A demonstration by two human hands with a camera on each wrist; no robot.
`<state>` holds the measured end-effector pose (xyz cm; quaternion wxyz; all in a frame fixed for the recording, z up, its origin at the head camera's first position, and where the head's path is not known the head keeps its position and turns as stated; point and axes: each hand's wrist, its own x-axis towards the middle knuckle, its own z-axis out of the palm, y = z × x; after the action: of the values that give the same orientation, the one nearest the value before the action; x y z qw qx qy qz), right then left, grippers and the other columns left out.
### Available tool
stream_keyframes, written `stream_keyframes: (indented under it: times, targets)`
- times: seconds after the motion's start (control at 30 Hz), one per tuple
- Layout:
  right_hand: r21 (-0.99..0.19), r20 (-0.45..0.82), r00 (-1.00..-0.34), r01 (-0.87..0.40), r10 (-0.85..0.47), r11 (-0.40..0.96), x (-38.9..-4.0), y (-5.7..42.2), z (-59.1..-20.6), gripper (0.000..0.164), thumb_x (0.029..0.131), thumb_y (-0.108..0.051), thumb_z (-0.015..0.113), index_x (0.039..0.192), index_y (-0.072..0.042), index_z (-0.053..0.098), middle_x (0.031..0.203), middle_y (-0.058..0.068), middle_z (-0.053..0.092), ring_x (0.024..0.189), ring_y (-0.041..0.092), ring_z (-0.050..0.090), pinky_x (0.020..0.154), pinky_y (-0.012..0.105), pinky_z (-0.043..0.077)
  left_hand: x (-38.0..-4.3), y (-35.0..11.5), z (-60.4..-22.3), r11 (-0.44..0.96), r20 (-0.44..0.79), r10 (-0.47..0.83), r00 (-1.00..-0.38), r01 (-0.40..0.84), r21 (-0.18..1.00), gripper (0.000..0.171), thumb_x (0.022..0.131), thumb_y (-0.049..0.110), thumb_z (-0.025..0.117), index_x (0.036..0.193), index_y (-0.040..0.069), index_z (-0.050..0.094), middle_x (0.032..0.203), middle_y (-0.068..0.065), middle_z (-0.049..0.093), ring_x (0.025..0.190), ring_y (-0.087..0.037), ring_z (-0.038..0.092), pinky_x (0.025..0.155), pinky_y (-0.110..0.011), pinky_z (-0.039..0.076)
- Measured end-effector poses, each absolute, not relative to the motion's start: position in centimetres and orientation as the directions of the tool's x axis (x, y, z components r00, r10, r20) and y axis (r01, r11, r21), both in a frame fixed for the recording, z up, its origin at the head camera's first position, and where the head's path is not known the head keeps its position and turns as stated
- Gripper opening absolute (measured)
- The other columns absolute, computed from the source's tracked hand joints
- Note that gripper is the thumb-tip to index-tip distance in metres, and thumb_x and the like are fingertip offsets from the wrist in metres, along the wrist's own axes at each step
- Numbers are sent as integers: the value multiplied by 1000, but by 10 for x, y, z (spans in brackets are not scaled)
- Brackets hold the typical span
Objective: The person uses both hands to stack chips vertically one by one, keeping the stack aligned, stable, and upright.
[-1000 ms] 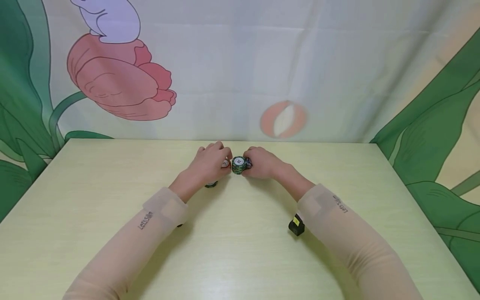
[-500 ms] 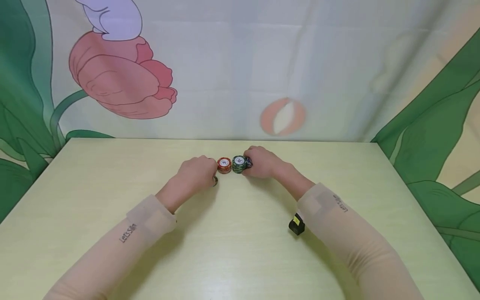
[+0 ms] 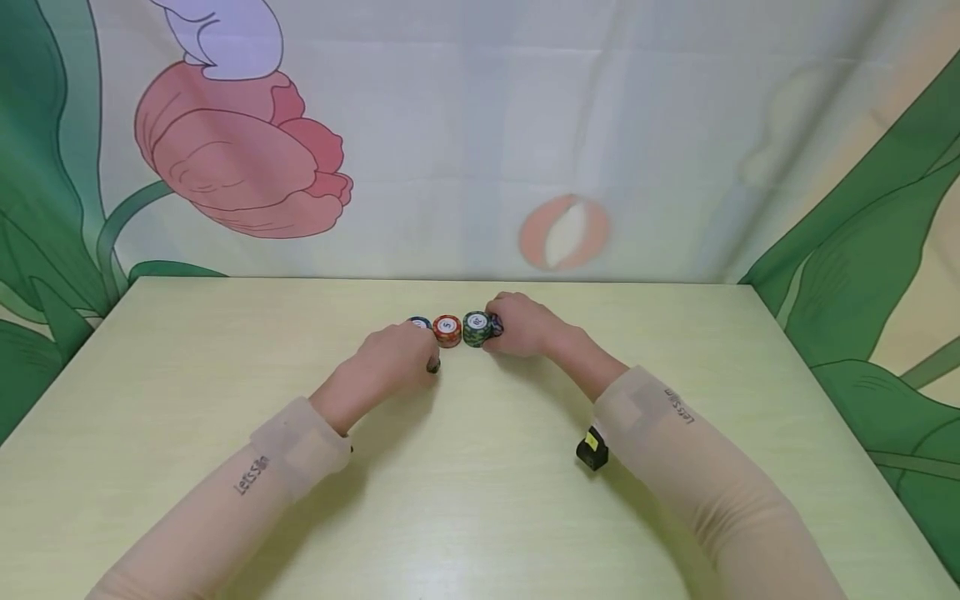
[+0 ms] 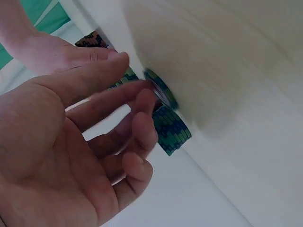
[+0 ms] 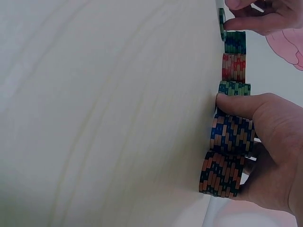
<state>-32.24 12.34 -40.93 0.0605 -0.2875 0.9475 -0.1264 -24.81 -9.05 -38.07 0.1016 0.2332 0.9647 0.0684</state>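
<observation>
Poker chips stand in a row of stacks near the table's back edge. My left hand is at the row's left end, in front of a blue-green stack. One of its fingertips touches a loose green poker chip lying on the table beside that stack; its thumb is apart from the chip. Beyond stand a red stack and a green stack. My right hand grips the row's right part, thumb on the green stack, fingers behind a dark blue stack and an orange-black stack.
A pale wooden table spreads out in front of the chips. Behind its back edge hangs a printed curtain. A small black box with a yellow patch shows beside the right sleeve.
My left hand has drawn back left and toward me from the red stack, uncovering it and then part of the blue-green stack. My right hand has kept its place.
</observation>
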Motion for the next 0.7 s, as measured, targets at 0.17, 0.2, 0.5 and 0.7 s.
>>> stream_keyframes:
  times: [0.17,0.2,0.5,0.7]
  targets:
    - [-281,-46,-825,-531,-563,800,-324,124,-408,33,89,-20,78,113,0,68,115,13,64,103,26,59,95,40,48,-250,-90,-381,847,-123,515,-849,481,225,3,89,13,77,89,13,80,93,-1,71,80,-17,58,67,-36,51]
    - [-282,-48,-824,-531,-565,799,-325,124,-408,33,89,-20,78,113,0,68,115,13,64,103,26,59,95,40,48,-252,-90,-381,846,-110,514,-851,482,226,4,89,13,77,91,13,80,96,-2,72,82,-18,59,68,-37,52]
    - [-261,-66,-810,-550,-583,793,-331,125,-405,34,89,-20,79,112,1,68,114,13,65,105,27,60,97,39,47,-260,-90,-386,904,-135,414,-900,388,181,31,86,27,83,72,10,61,71,-2,54,65,-17,48,55,-32,39]
    - [-277,-78,-806,-547,-586,790,-334,125,-402,34,88,-20,79,113,1,68,115,14,65,105,27,60,97,40,47,-264,-87,-384,906,-146,407,-902,379,189,31,83,29,87,75,9,63,74,-2,57,67,-17,50,57,-33,42]
